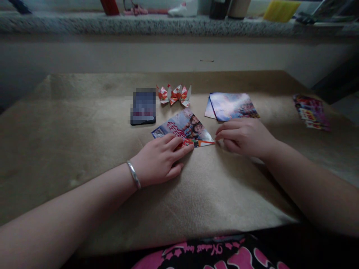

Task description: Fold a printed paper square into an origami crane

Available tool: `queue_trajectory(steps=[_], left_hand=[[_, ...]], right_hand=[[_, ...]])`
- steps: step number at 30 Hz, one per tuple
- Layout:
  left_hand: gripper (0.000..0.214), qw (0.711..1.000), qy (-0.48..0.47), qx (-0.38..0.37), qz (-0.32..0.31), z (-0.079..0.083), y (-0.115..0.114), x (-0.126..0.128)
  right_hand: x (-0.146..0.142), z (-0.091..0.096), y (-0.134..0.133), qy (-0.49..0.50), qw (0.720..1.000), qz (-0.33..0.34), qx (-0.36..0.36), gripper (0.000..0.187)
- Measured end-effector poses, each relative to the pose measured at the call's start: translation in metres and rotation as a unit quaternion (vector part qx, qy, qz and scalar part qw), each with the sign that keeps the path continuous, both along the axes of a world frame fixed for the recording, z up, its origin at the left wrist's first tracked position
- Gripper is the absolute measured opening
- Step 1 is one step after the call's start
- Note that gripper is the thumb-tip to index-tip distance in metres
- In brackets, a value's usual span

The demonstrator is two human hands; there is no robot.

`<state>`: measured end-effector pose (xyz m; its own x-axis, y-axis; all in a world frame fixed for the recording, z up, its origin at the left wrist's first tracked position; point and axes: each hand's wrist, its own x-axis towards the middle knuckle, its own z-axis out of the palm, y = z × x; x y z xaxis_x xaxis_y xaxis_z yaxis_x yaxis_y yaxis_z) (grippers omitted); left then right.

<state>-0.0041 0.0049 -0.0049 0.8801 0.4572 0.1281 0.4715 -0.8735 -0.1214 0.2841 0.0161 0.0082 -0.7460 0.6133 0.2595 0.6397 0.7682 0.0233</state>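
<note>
A glossy printed paper sheet (183, 123) lies on the table with its near edge folded over, showing a red and orange strip along the fold. My left hand (161, 158), with a silver bangle at the wrist, presses flat on this folded edge, fingers stretched out. At the sheet's right corner, my right hand (244, 138) has its fingers bent and drawn together, their tips on the pointed end. Just beyond the sheet stand folded red-and-white paper figures (174, 95) with pointed tips. A dark phone-like rectangle (143, 108), partly blurred out, lies left of them.
More printed sheets (234, 106) lie stacked behind my right hand. Some colourful printed papers (311, 112) rest near the table's right edge. A granite sill (179, 28) with various items, including a yellow object (281, 10), runs behind the table (98, 89).
</note>
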Motion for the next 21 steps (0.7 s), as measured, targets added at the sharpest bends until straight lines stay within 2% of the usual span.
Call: queue_trajectory(steps=[3, 5, 11, 17, 21], left_hand=[[0.048, 1.0, 0.003, -0.002, -0.003, 0.001, 0.0, 0.0], [0.048, 1.0, 0.003, -0.004, -0.003, 0.001, 0.0, 0.001], [0.048, 1.0, 0.0, 0.002, -0.005, 0.0, 0.0, 0.002], [0.05, 1.0, 0.0, -0.004, -0.015, -0.004, 0.001, -0.001], [0.047, 1.0, -0.012, -0.013, -0.006, -0.006, 0.004, -0.002]], right_hand=[[-0.012, -0.003, -0.003, 0.031, 0.998, 0.05, 0.004, 0.029], [-0.019, -0.006, -0.004, 0.028, 0.997, 0.069, -0.02, 0.031], [-0.027, -0.013, -0.004, 0.033, 0.995, 0.085, -0.033, 0.031], [-0.035, -0.013, -0.006, -0.007, 0.995, 0.094, -0.012, 0.033], [-0.04, -0.017, -0.006, 0.016, 0.995, 0.1, -0.015, 0.034]])
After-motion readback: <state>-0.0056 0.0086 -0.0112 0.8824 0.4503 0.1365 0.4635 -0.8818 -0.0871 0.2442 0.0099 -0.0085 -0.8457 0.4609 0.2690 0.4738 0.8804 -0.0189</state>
